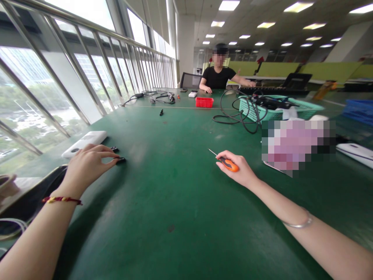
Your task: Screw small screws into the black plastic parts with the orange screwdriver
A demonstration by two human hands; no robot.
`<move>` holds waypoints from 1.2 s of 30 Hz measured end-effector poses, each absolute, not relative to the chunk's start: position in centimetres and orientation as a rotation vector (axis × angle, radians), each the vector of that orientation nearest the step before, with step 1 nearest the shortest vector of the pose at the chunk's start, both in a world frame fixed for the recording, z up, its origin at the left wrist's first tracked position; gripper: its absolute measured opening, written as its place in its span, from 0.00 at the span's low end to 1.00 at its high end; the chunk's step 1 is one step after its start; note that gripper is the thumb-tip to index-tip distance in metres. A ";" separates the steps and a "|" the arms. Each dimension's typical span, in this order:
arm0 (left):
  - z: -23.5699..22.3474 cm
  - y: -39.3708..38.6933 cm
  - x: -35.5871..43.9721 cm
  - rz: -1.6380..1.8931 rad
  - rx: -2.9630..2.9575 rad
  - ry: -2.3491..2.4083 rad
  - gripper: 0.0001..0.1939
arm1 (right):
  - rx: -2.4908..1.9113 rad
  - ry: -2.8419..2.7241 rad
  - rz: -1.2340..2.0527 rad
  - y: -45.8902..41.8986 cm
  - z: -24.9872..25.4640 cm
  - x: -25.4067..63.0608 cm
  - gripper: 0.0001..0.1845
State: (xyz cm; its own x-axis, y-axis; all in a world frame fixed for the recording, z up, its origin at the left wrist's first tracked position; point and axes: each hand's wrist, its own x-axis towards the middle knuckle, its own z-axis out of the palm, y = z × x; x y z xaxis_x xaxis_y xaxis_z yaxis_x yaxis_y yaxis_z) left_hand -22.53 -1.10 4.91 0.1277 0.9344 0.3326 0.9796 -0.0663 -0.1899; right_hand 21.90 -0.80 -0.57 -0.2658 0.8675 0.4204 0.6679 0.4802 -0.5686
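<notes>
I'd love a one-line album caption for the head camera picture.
At a green table, the right hand holds an orange-and-gray screwdriver while the left hand pinches a small black part.

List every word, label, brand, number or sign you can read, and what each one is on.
No text can be read in this view.
Screwdriver: no legible marking on its orange-and-dark handle.
Small black piece: too small to tell.
White device at the left: no legible lettering.
Red plastic bin: too far off to make out any.
Pixelated patch at the right: masked, so unreadable.
</notes>
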 end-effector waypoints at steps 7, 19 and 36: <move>5.0 -1.2 -21.8 -0.160 -2.014 -1.865 0.21 | -1.262 -2.017 0.368 -0.8 -0.6 21.9 0.09; 4.9 -1.5 -21.6 -0.042 -2.070 -1.994 0.24 | -1.249 -2.025 0.361 -0.9 -0.4 21.8 0.09; 5.0 -2.0 -21.2 -0.317 -1.982 -2.140 0.18 | -1.276 -2.021 0.393 -0.8 -0.4 21.8 0.10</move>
